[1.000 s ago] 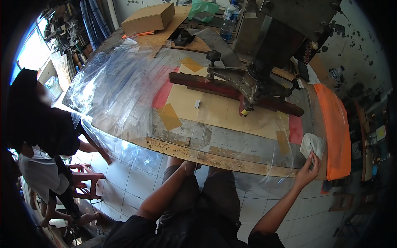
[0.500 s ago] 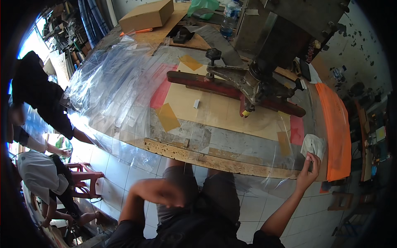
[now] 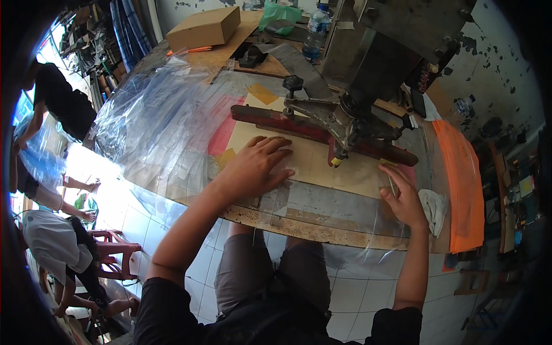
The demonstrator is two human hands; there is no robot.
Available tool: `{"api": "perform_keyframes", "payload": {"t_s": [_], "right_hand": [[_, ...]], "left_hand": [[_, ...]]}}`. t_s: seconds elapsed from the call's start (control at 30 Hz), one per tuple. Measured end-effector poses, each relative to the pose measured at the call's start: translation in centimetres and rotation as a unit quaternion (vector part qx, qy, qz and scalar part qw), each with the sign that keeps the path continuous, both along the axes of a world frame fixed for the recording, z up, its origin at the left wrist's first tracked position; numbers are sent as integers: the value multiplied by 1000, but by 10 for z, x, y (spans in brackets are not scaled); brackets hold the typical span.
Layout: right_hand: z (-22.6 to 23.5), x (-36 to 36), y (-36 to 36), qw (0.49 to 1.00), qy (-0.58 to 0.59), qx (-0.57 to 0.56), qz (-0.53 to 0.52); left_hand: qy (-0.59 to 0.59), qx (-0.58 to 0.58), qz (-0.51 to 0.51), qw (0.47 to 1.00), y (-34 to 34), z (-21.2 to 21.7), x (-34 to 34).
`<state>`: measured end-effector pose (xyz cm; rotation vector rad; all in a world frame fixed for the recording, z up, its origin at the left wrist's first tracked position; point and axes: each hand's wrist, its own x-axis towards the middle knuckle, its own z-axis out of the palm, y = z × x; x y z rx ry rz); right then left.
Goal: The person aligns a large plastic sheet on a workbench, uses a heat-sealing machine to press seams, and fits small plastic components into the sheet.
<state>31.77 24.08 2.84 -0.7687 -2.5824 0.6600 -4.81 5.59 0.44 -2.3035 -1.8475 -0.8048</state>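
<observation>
My left hand (image 3: 256, 167) lies open on the cream-coloured board (image 3: 322, 167), with its fingers stretched toward the middle. At the board's right end is my right hand (image 3: 407, 198), open, thumb and fingers apart, touching or just above the clear film there. Over the board's far side runs the red bar (image 3: 264, 117) of a dark metal press (image 3: 345, 118). A crumpled white cloth (image 3: 432, 207) lies beside my right wrist. Tan tape (image 3: 263, 93) and pink sheet pieces (image 3: 221, 137) border the board. Whatever is under my left palm is hidden.
Loose clear plastic sheets (image 3: 152, 123) cover the table's left part. An orange stack (image 3: 460, 190) lies along the right edge. Behind are a cardboard box (image 3: 201, 30) and a water bottle (image 3: 315, 34). Other people (image 3: 63, 98) are at the left, near a red stool (image 3: 112, 250).
My left hand has come up from near my lap onto the board. My right hand has let go of the white cloth and moved left. The small white piece is no longer visible.
</observation>
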Motion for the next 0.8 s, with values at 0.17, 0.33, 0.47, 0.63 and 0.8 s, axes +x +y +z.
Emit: {"api": "perform_keyframes", "payload": {"t_s": [0.17, 0.33, 0.47, 0.63, 0.8], "right_hand": [[-21, 0, 7, 1000, 26, 17, -1], [-19, -3, 10, 1000, 23, 5, -15], [-17, -4, 9, 1000, 21, 5, -11], [-21, -5, 8, 999, 31, 4, -11], [-20, -3, 6, 999, 39, 9, -20]], "left_hand": [[-2, -23, 41, 999, 3, -8, 0], [-33, -38, 43, 998, 5, -6, -1], [-53, -38, 47, 997, 6, -7, -1], [-46, -48, 53, 996, 3, -9, -1], [-48, -36, 51, 997, 4, -14, -1]]}}
